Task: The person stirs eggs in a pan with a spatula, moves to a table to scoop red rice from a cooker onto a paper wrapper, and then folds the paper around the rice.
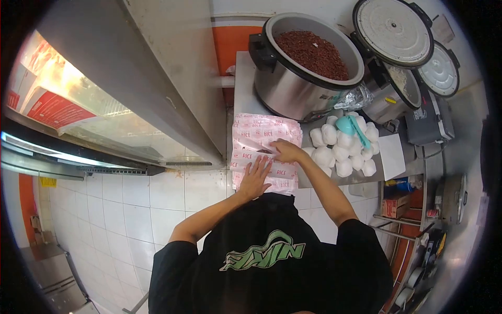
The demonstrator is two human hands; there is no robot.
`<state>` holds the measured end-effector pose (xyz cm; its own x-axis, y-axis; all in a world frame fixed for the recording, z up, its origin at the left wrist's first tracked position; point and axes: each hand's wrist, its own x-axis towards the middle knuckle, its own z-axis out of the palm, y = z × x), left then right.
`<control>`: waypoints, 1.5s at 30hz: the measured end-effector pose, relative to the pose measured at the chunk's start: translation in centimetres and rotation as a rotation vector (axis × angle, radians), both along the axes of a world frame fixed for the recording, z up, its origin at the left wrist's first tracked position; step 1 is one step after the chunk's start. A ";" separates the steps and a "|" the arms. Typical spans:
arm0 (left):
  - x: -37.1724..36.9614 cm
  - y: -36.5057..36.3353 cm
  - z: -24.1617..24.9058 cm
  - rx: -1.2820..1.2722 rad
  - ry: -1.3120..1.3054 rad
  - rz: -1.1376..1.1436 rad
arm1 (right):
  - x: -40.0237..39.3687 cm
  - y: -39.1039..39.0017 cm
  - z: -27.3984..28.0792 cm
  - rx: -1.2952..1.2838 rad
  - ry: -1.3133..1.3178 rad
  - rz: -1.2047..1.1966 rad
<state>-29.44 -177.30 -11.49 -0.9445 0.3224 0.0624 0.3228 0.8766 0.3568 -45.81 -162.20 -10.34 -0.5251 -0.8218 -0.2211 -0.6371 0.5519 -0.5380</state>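
A stack of white wrapping paper printed with pink-red "RICE" lettering lies on the counter in front of me. My left hand rests on it, fingers stretched out and spread over a folded strip. Just beyond, to the right, my right hand has its fingers bent at the edge of the fold, pinching the paper. A small dark patch shows between the hands; what it is I cannot make out. To the right sit several white rounded bundles, with a teal scoop lying on top.
A large cooker of dark red rice stands behind the paper. A second cooker holds pale rice, with open lids above. Crumpled foil lies between them. A white sheet is at right; a glass-fronted cabinet stands left.
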 end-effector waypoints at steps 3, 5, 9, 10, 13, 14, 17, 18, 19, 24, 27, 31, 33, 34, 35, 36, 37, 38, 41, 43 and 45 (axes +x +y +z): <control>-0.2 -0.2 0.4 0.004 0.005 -0.021 | 1.7 -1.3 -0.8 -0.130 0.118 -0.023; -0.4 -0.6 0.6 -0.008 0.023 -0.027 | 4.7 -1.3 0.3 -0.205 0.189 -0.174; -0.5 -0.7 -0.1 -0.015 -0.016 -0.069 | 8.8 -0.1 0.3 -0.380 0.409 -0.172; -0.4 -0.9 -0.2 -0.012 -0.052 -0.090 | 9.4 0.1 -0.1 -0.393 0.432 -0.182; -0.7 -1.8 -0.6 0.230 0.059 -0.065 | 10.4 0.7 -0.9 -0.389 0.506 -0.181; -1.3 -2.3 -1.3 0.267 0.110 -0.051 | 10.6 1.0 -0.8 -0.354 0.532 -0.163; -3.0 -4.3 -1.4 0.154 0.354 -0.041 | 11.2 1.5 -1.4 -0.298 0.559 -0.163; -3.5 -4.7 -0.8 0.102 0.356 -0.074 | 11.3 1.7 -1.8 -0.287 0.557 -0.170; -4.1 -5.1 -0.2 0.048 0.360 -0.108 | 11.2 1.8 -2.6 -0.309 0.564 -0.194; -6.1 -8.4 -2.7 0.075 0.196 -0.375 | 10.9 3.2 -4.6 -0.325 0.574 -0.269; -4.8 -8.8 -4.8 0.271 0.094 -0.323 | 11.5 3.6 -6.0 -0.290 0.450 -0.340; -4.0 -8.2 -2.1 0.270 0.093 -0.363 | 13.6 3.6 -3.6 -0.400 0.434 -0.455; -3.7 -7.5 0.2 0.200 0.146 -0.385 | 13.6 4.0 -3.5 -0.416 0.499 -0.428; -3.8 -8.0 -0.4 0.181 0.094 -0.402 | 13.6 4.2 -4.3 -0.403 0.520 -0.407; -4.1 -8.5 -1.0 0.160 0.045 -0.418 | 13.4 4.4 -5.0 -0.389 0.544 -0.386; -4.6 -9.0 -1.5 0.140 -0.004 -0.432 | 12.9 4.5 -5.7 -0.359 0.500 -0.353; -5.0 -9.6 -2.0 0.153 -0.040 -0.457 | 12.4 4.7 -6.4 -0.331 0.450 -0.320; -5.8 -9.8 -1.9 0.166 -0.076 -0.482 | 11.9 4.9 -6.7 -0.303 0.401 -0.286; -8.4 -9.6 -1.8 0.226 -0.337 -0.400 | 9.4 4.0 -3.8 -0.037 -0.078 -0.560; -10.5 -8.8 -2.6 0.229 -0.466 -0.318 | 7.0 2.9 -4.7 0.025 -0.068 -0.579; -12.3 -7.6 -3.1 0.189 -0.504 -0.263 | 4.5 2.0 -3.9 0.159 -0.096 -0.524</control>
